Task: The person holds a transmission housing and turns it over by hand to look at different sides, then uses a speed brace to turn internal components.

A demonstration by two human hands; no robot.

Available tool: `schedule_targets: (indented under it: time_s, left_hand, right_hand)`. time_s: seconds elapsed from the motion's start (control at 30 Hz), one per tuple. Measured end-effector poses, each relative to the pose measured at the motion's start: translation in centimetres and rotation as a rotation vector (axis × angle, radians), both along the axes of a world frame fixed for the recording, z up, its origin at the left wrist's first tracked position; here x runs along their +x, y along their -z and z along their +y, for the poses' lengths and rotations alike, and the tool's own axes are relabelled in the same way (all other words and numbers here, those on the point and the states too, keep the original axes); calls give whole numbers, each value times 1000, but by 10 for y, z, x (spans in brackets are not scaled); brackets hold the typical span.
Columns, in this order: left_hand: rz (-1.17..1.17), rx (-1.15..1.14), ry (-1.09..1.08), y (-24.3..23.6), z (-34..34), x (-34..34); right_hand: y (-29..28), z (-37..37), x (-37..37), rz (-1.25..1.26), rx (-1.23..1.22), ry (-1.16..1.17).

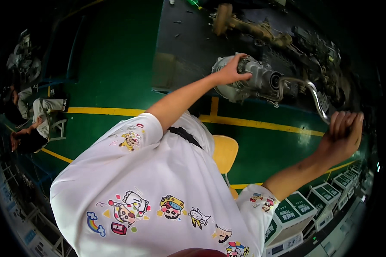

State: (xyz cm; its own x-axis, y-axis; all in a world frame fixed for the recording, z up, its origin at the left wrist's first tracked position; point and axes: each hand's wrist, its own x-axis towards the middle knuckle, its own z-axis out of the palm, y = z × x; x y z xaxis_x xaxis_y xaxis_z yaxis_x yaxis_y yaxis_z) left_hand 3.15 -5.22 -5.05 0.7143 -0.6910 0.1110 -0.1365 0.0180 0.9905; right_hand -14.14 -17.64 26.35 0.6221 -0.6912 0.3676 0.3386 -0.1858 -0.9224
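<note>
A silver cast-metal housing (229, 92) rests near the front edge of the dark workbench (182, 45). My left hand (236, 70) grips its upper part, fingers curled over the top and thumb along the near side. A shiny bent crank handle (314, 95) runs from the housing's right end, beside a round opening, out to my right hand (341, 132), whose fingers are wrapped round it. Whether the tool's far end is seated on a fastener, I cannot tell.
A long rusty axle-like part (248, 28) and dark metal assemblies (317, 49) lie behind the housing. A wooden chair (223, 152) stands by my body. Seated people (43, 124) are at the left on the green floor. Boxes (294, 210) line the lower right.
</note>
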Motion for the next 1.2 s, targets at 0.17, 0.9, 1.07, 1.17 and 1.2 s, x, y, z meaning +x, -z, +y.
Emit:
schedule_targets:
  time_s: [0.17, 0.9, 1.07, 1.17, 1.2]
  left_hand:
    - [-75, 77, -48, 15, -7, -6]
    - [-43, 78, -30, 18, -7, -5]
    - [-295, -101, -267, -7, 3, -39]
    - [-116, -469, -188, -78, 49, -90]
    - [-360, -453, -118, -100, 57, -103]
  right_hand:
    - [15, 18, -18, -18, -76, -573]
    - [11, -3, 10, -141, -168, 127]
    - [31, 56, -27, -166, -360, 96]
    - [33, 62, -17, -250, -306, 22]
    - [34, 62, -17, -259, -301, 27]
